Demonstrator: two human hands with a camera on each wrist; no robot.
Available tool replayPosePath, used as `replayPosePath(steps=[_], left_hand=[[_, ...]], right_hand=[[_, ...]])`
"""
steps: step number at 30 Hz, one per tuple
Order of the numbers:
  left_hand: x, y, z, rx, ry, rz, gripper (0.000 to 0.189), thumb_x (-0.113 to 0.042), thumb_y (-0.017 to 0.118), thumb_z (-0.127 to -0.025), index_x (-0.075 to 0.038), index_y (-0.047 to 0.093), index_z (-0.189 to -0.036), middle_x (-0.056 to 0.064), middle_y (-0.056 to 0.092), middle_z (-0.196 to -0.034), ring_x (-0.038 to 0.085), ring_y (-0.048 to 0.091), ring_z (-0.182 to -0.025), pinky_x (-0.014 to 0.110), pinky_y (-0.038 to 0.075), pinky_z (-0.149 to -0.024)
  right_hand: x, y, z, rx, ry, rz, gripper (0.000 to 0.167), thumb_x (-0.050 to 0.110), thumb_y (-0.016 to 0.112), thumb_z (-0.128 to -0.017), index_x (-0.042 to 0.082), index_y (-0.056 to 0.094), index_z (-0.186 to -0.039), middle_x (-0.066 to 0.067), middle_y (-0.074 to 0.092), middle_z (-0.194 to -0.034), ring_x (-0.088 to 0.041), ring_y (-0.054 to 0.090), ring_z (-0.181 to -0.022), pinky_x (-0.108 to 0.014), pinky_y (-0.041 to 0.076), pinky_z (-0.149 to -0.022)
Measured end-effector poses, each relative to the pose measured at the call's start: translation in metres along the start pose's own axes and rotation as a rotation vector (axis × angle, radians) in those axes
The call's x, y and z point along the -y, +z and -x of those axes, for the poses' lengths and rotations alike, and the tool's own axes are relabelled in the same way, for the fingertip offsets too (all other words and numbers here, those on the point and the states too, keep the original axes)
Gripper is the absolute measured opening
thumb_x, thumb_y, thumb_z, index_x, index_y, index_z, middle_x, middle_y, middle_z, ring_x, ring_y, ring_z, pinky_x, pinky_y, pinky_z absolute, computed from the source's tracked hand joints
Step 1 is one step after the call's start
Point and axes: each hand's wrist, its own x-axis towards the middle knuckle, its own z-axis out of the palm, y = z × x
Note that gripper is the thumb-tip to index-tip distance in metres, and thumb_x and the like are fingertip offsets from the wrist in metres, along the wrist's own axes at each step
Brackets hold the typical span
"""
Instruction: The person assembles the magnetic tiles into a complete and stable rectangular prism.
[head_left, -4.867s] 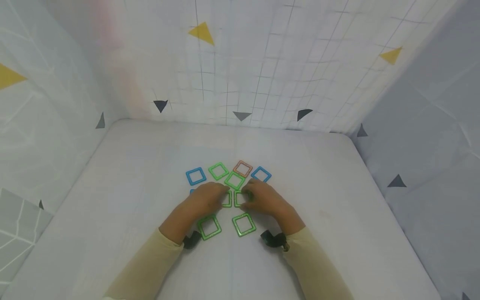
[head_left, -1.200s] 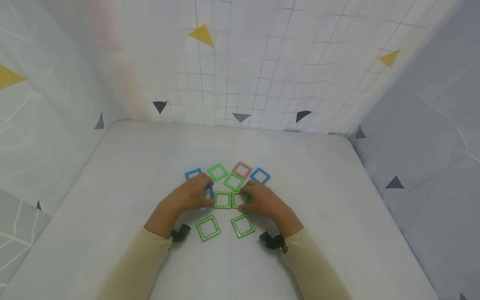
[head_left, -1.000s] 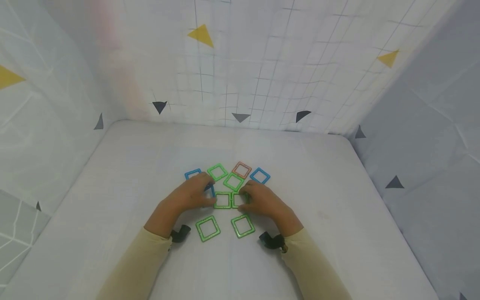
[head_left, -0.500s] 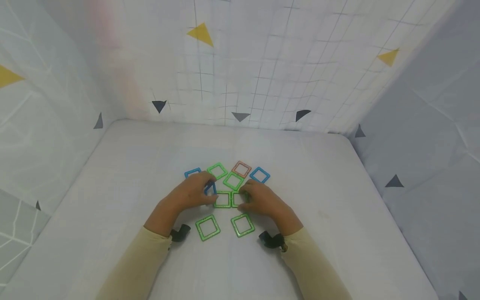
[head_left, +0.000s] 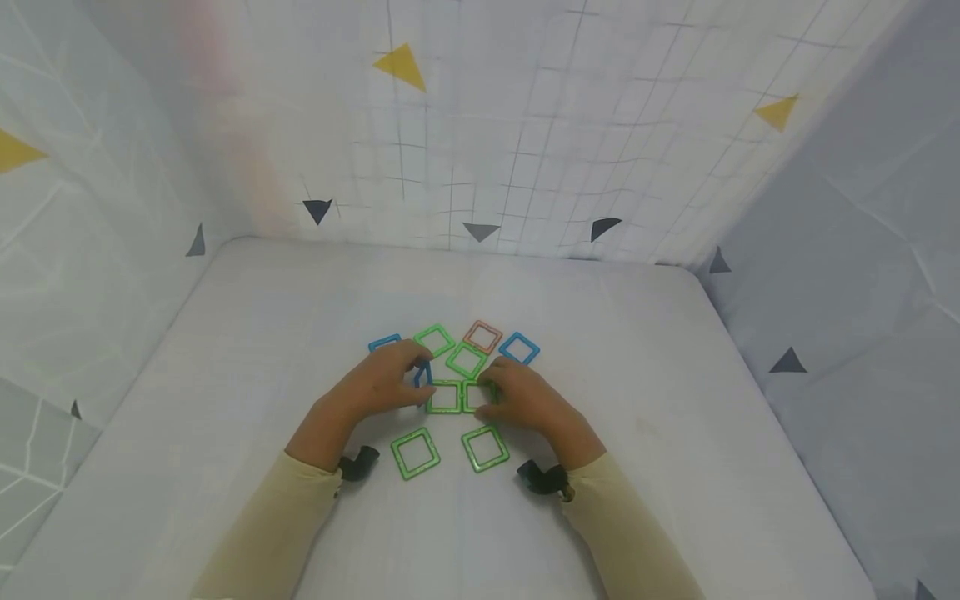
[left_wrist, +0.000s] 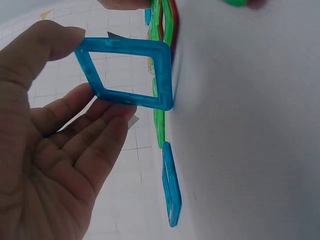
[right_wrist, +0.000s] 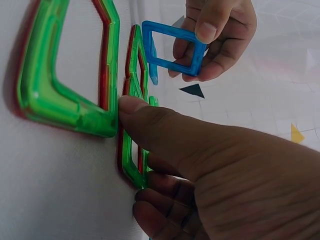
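My left hand (head_left: 382, 379) pinches a blue square magnetic tile (left_wrist: 125, 46) between thumb and fingers. That tile stands nearly upright on the table, at the left edge of a flat green magnetic tile (head_left: 445, 410). A second green magnetic tile (head_left: 466, 397) adjoins the first on its right, side against side. My right hand (head_left: 528, 396) holds this second tile with thumb and fingertips at its edges, hiding its right part. In the right wrist view, the thumb (right_wrist: 137, 107) touches the green tile's near side, with the other fingers curled beyond it.
Two loose green tiles (head_left: 399, 462) lie in front of the hands. Behind them are a blue tile (head_left: 385, 340) partly hidden by my left hand, a green tile (head_left: 447, 333), another overlapping or touching an orange-red tile (head_left: 471, 331), and a blue tile (head_left: 528, 341) at right.
The left green tile has slid against the right one. My left hand moved from it to the blue tile, brought that beside the pair and tipped it up from a flatter lie. The right hand stays put.
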Motion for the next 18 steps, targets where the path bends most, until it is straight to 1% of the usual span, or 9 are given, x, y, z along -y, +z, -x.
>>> replayPosePath(steps=[6, 12, 18], left_hand=[[0.0021, -0.0009, 0.0015, 0.010, 0.028, 0.031, 0.056, -0.032, 0.076, -0.085, -0.008, 0.059, -0.132, 0.005, 0.062, -0.126, 0.025, 0.059, -0.120, 0.044, 0.051, -0.101], [0.0025, -0.0019, 0.0021, 0.039, 0.036, 0.053, 0.055, -0.030, 0.075, -0.084, -0.008, 0.059, -0.132, 0.003, 0.061, -0.127, 0.026, 0.059, -0.121, 0.045, 0.051, -0.101], [-0.0001, -0.0042, 0.0030, 0.067, 0.017, 0.050, 0.055, -0.029, 0.074, -0.084, -0.010, 0.058, -0.133, 0.002, 0.060, -0.129, 0.025, 0.057, -0.124, 0.046, 0.050, -0.102]], right_hand=[[-0.0002, 0.0003, -0.0001, -0.002, -0.004, 0.000, 0.049, 0.036, 0.084, -0.079, 0.015, 0.070, -0.121, 0.005, 0.061, -0.108, -0.011, 0.054, -0.091, -0.029, 0.051, -0.084], [-0.0010, 0.0010, -0.0006, -0.001, 0.008, -0.006, 0.050, 0.037, 0.085, -0.079, 0.016, 0.069, -0.122, 0.005, 0.062, -0.112, -0.010, 0.055, -0.095, -0.029, 0.051, -0.088], [0.0007, -0.0004, 0.0001, 0.001, 0.023, -0.012, 0.051, 0.036, 0.085, -0.079, 0.016, 0.069, -0.123, 0.005, 0.062, -0.114, -0.011, 0.055, -0.096, -0.030, 0.051, -0.089]])
